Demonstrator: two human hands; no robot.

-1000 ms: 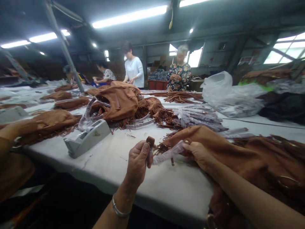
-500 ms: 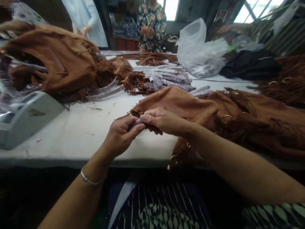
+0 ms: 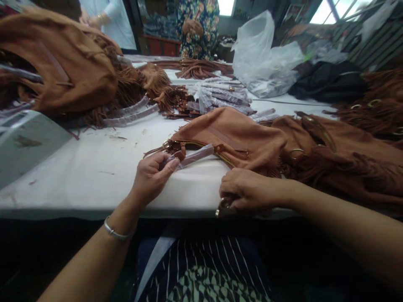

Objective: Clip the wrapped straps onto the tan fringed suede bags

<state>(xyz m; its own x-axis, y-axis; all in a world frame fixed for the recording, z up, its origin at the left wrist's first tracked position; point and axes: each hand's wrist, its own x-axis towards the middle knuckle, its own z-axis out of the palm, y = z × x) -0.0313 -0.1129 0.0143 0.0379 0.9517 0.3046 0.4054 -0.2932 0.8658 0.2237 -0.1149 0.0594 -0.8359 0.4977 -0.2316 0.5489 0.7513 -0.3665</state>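
A brown suede bag (image 3: 234,128) lies on the white table in front of me, its zipped opening facing my side. From it runs a strap wrapped in clear plastic (image 3: 198,155). My left hand (image 3: 154,176) pinches the left end of this wrapped strap between thumb and fingers. Lower right, at the table's front edge, my right hand (image 3: 247,189) is closed round a brown strap end with gold metal hardware (image 3: 224,204). The part inside my right fist is hidden.
More brown fringed bags lie at right (image 3: 352,163) and left (image 3: 75,71). Wrapped straps (image 3: 223,94) are piled behind, beside a white plastic bag (image 3: 267,58) and black cloth (image 3: 327,82). A grey-white device (image 3: 31,147) stands at left. Two people stand across the table.
My right hand has left my left hand and moved down and right to the metal-ended strap, closing on it. The wrapped strap now shows between the hands. The view has shifted slightly.
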